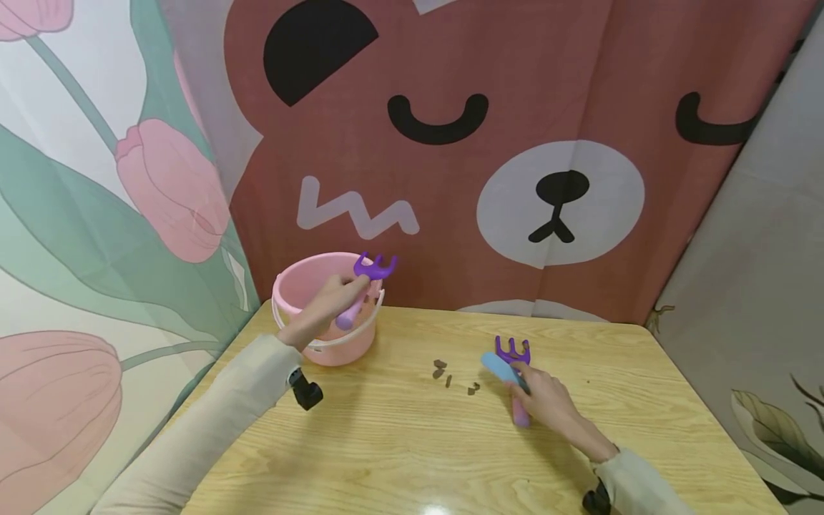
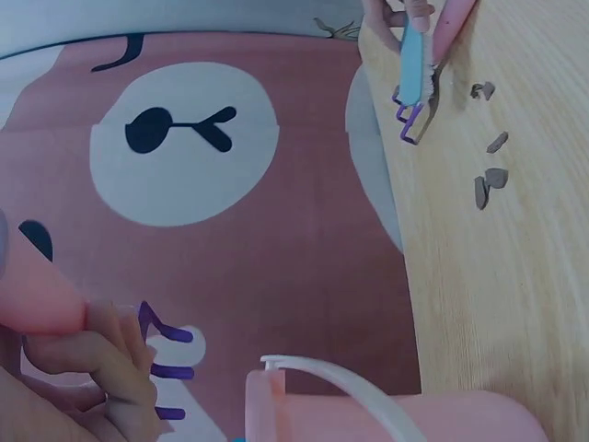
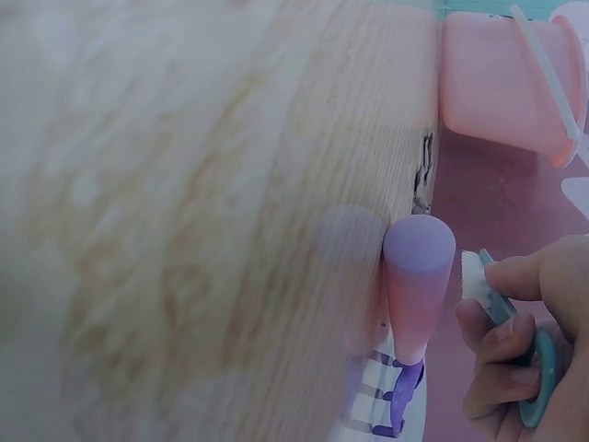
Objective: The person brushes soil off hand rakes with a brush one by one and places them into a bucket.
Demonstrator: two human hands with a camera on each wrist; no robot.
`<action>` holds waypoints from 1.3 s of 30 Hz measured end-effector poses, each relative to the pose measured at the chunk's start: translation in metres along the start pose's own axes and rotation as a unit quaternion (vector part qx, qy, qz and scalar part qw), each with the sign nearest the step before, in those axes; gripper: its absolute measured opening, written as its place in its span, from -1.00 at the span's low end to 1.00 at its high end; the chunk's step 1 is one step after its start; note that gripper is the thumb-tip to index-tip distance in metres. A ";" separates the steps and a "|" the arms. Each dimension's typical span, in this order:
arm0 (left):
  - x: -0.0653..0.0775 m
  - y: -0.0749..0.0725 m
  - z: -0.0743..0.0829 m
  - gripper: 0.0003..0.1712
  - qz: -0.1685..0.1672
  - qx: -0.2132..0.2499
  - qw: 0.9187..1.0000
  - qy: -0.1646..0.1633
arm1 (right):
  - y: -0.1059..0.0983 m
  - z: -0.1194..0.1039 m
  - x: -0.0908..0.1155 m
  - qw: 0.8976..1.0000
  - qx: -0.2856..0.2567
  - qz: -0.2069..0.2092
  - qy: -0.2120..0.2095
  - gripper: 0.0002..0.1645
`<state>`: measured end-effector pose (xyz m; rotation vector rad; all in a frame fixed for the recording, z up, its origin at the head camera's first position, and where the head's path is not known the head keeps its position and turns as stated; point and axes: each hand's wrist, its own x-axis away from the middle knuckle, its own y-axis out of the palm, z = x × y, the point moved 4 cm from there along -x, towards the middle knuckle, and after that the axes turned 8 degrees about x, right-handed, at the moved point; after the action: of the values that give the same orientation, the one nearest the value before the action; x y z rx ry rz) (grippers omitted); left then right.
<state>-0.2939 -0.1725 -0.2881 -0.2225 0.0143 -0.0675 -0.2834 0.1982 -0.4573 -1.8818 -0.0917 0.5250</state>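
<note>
My left hand (image 1: 330, 297) grips a small toy rake (image 1: 375, 270) by its pink-lilac handle, purple tines pointing up and away, above the pink bucket (image 1: 344, 355). In the left wrist view its tines (image 2: 172, 373) stand beside the bucket's rim. My right hand (image 1: 548, 402) holds a light blue brush (image 1: 498, 367); its white bristles (image 3: 473, 279) show in the right wrist view. Beneath that hand a second purple-tined rake (image 1: 520, 415) lies on the table. Several small brown flakes (image 1: 440, 365) are scattered left of the brush.
The bucket, with a white handle (image 2: 345, 387) hanging at its side, stands at the back left of the wooden table (image 1: 399, 450). A bear-printed cloth (image 1: 444, 193) hangs right behind the table, and printed curtains (image 1: 71, 236) flank it.
</note>
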 end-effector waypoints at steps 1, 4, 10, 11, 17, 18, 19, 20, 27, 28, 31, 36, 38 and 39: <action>0.001 -0.003 0.001 -0.67 0.003 -0.002 1.000 -0.002 | 0.000 -0.001 0.000 1.000 -0.002 0.001 0.000 -0.48; 0.001 -0.012 0.003 -0.64 0.018 -0.016 1.000 -0.007 | 0.000 -0.002 0.000 1.000 -0.002 0.004 -0.005 -0.48; -0.001 -0.026 0.002 -0.66 0.036 -0.033 0.998 -0.027 | -0.001 -0.004 0.001 1.000 -0.001 0.004 -0.007 -0.50; -0.001 -0.028 0.002 -0.66 0.036 -0.033 0.998 -0.030 | -0.001 -0.004 0.001 1.000 -0.002 0.003 -0.004 -0.50; -0.003 -0.039 -0.004 -0.70 0.046 -0.015 0.998 -0.043 | -0.001 -0.005 0.000 1.000 -0.002 0.002 -0.010 -0.49; -0.004 -0.041 -0.006 -0.70 0.049 -0.013 0.998 -0.048 | 0.000 -0.005 0.000 1.000 -0.002 0.000 -0.010 -0.49; -0.005 -0.043 -0.008 -0.71 0.053 -0.013 0.997 -0.054 | 0.000 -0.005 0.000 1.000 -0.002 -0.001 -0.010 -0.48; -0.006 -0.045 -0.010 -0.71 0.060 -0.013 0.996 -0.059 | 0.000 -0.005 0.000 1.000 -0.001 -0.002 -0.009 -0.48; -0.014 -0.055 -0.020 -0.72 0.085 -0.024 0.994 -0.057 | -0.001 -0.005 0.000 1.000 -0.001 -0.004 -0.007 -0.48; -0.014 -0.056 -0.022 -0.72 0.084 -0.023 0.995 -0.056 | -0.001 -0.006 0.000 1.000 -0.001 -0.004 -0.008 -0.48; -0.015 -0.059 -0.025 -0.72 0.084 -0.021 0.995 -0.053 | -0.002 -0.007 0.000 1.000 0.002 -0.005 -0.006 -0.48; -0.016 -0.063 -0.022 -0.67 0.091 -0.022 0.995 -0.029 | -0.004 -0.007 0.001 1.000 0.005 -0.004 -0.003 -0.49; -0.019 -0.065 -0.022 -0.68 0.094 -0.028 0.995 -0.026 | -0.004 -0.006 0.001 1.000 0.005 -0.005 -0.002 -0.50; -0.020 -0.066 -0.022 -0.70 0.096 -0.031 0.994 -0.029 | -0.003 -0.006 0.001 1.000 0.006 -0.005 -0.003 -0.50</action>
<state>-0.3182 -0.2399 -0.2949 -0.2847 -0.0202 0.1311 -0.2792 0.1948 -0.4533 -1.8665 -0.1005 0.5238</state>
